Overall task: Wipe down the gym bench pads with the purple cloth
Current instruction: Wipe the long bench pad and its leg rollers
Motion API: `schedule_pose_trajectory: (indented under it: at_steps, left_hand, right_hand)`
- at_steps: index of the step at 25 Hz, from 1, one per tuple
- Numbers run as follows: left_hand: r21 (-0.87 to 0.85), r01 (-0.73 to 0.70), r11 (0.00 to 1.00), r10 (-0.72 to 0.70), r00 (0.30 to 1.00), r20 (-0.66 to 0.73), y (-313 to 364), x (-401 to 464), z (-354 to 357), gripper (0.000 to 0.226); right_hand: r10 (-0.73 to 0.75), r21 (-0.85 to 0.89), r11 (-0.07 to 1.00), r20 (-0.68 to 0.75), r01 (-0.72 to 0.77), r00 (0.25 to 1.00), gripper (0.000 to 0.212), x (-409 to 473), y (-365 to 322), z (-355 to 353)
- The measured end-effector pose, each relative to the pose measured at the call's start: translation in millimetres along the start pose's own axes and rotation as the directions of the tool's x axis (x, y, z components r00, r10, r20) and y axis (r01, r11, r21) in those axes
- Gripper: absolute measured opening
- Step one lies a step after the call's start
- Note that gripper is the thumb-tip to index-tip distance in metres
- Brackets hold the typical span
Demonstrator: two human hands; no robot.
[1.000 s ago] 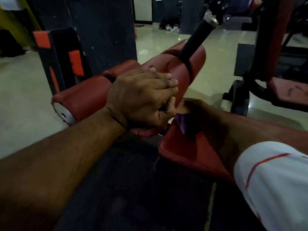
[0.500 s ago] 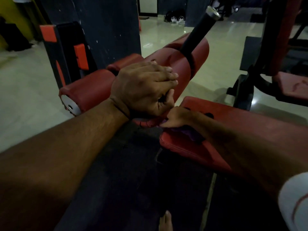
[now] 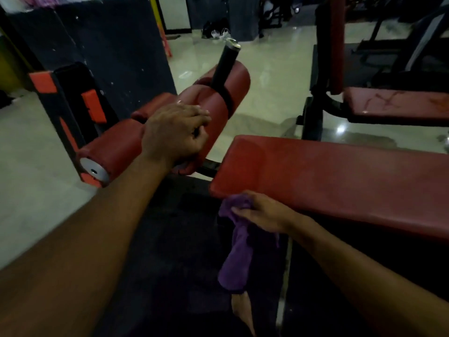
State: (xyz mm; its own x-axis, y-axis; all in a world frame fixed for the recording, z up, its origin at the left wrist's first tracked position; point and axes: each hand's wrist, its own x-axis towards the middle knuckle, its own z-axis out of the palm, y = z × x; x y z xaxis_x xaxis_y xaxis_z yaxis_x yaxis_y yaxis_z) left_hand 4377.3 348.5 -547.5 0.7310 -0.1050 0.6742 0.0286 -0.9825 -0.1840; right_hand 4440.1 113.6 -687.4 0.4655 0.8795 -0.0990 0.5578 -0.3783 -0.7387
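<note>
Here the left hand point(image 3: 173, 135) rests on top of the red roller pad point(image 3: 116, 152) at the end of the bench point(image 3: 340, 176). Its fingers curl over the round top of the roller, with the thumb tucked near the side, so the grip is wrapped on the pad. It looks like the person leans on it to stay steady while bending down. A black bar point(image 3: 224, 63) sticks up through the roller pads just past that hand. The right hand point(image 3: 262, 212) is lower, just beside the near edge of the flat red bench pad. Its fingers pinch the purple cloth point(image 3: 237, 249) at the top, bunched up in the grip. The rest of the cloth hangs down loose toward the dark floor mat point(image 3: 170, 239). The cloth touches the corner of the bench pad at most; I cannot tell if it really presses on it. My guess is that the hand holds the cloth bunched so it makes a thick wad for rubbing. The long flat top of the pad lies open beside the hand, so it seems the easy next place to wipe. The hanging tail could drag on the floor and pick up dirt. A bare foot point(image 3: 243, 310) shows below the cloth. Another red bench point(image 3: 398, 105) stands well apart at the back, on the shiny pale floor point(image 3: 267, 76).
</note>
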Motion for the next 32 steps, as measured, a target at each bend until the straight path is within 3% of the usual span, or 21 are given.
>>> schedule_pose_trajectory:
  at_steps: [2, 4, 6, 7, 8, 10, 15, 17, 19, 20, 22, 24, 26, 29, 30, 32]
  left_hand:
    - [-0.062, 0.182, 0.981, -0.182, 0.983, 0.020, 27, -14, 6, 0.033]
    - [-0.324, 0.317, 0.891, -0.316, 0.947, 0.056, 88, -42, 11, 0.039]
    - [-0.686, 0.483, 0.543, -0.335, 0.875, 0.351, 149, -77, 20, 0.057]
    - [-0.725, 0.580, 0.372, -0.256, 0.814, 0.521, 174, -90, 24, 0.071]
    - [-0.713, 0.630, 0.308, -0.167, 0.773, 0.611, 193, -100, 33, 0.083]
    - [-0.678, 0.671, 0.300, -0.052, 0.721, 0.691, 213, -98, 55, 0.086]
    - [-0.666, 0.643, 0.378, 0.162, 0.662, 0.732, 213, -70, 79, 0.031]
    - [-0.682, 0.640, 0.355, 0.193, 0.663, 0.723, 206, -63, 80, 0.027]
    - [-0.676, 0.647, 0.353, 0.256, 0.628, 0.735, 202, -57, 77, 0.027]
    - [-0.666, 0.643, 0.378, 0.290, 0.601, 0.745, 202, -57, 76, 0.026]
    - [-0.619, 0.567, 0.543, 0.253, 0.592, 0.765, 197, -67, 77, 0.033]
    - [-0.512, 0.456, 0.728, 0.093, 0.674, 0.732, 182, -71, 83, 0.051]
    - [-0.419, 0.441, 0.794, -0.039, 0.724, 0.688, 165, -69, 92, 0.060]
    - [-0.311, 0.298, 0.902, 0.043, 0.655, 0.754, 158, -66, 124, 0.068]
    - [-0.299, 0.270, 0.915, 0.073, 0.619, 0.782, 160, -65, 136, 0.068]
    - [-0.298, 0.283, 0.912, 0.099, 0.553, 0.827, 164, -65, 150, 0.067]
  right_hand:
    - [0.097, 0.364, 0.931, -0.180, -0.026, 0.979, 0.025, -54, 10, -17]
    - [0.178, 0.499, 0.866, -0.225, -0.044, 0.958, 0.016, -95, 4, -35]
    - [0.223, 0.593, 0.803, -0.205, -0.060, 0.953, 0.018, -118, 11, -47]
    - [0.258, 0.650, 0.756, -0.189, -0.077, 0.947, 0.020, -125, 17, -53]
    - [0.288, 0.695, 0.713, -0.167, -0.095, 0.943, 0.021, -130, 23, -57]
    - [0.311, 0.726, 0.677, -0.135, -0.119, 0.941, 0.021, -136, 34, -65]
    - [0.336, 0.671, 0.732, -0.206, -0.117, 0.919, 0.027, -133, 52, -68]
    - [0.275, 0.703, 0.707, -0.180, -0.072, 0.945, 0.017, -139, 60, -58]
    - [0.185, 0.669, 0.743, -0.153, -0.037, 0.971, 0.026, -148, 64, -46]
    - [0.179, 0.623, 0.781, -0.180, -0.029, 0.967, 0.032, -153, 65, -38]
    - [0.266, 0.597, 0.801, -0.272, -0.055, 0.925, 0.032, -164, 69, -20]
    - [0.425, 0.644, 0.761, -0.406, -0.077, 0.809, 0.024, -183, 76, -8]
    - [0.600, 0.650, 0.750, -0.588, -0.126, 0.542, 0.020, -211, 88, -3]
    - [0.750, 0.732, 0.657, -0.658, -0.180, 0.060, 0.034, -231, 107, -4]
    - [0.783, 0.773, 0.603, -0.621, -0.195, -0.042, 0.045, -222, 116, -7]
    - [0.833, 0.845, 0.500, -0.530, -0.192, -0.162, 0.057, -190, 131, -19]
